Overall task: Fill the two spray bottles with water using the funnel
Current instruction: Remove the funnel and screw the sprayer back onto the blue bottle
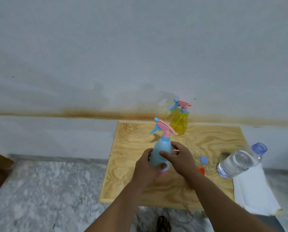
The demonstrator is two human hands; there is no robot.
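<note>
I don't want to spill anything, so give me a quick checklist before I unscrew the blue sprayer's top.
1. Blue spray bottle held: ok, left hand wraps its lower body, right hand is on its side.
2. Bottle upright: ok, tilted only slightly.
3. Sprayer top off: not ok, still on.
4. Water bottle ready: ok, uncapped; blue cap lies on the wooden board.
5. Funnel within reach: cannot tell, an orange object is mostly hidden behind the right forearm.
6. Yellow spray bottle clear: ok, stands apart.

Both forearms are bare up to the lower frame edge, with no sleeves, watch or bracelet in view. The left hand and right hand wear no gloves or rings. Below, one foot wears a dark brown strapped sandal.
</note>
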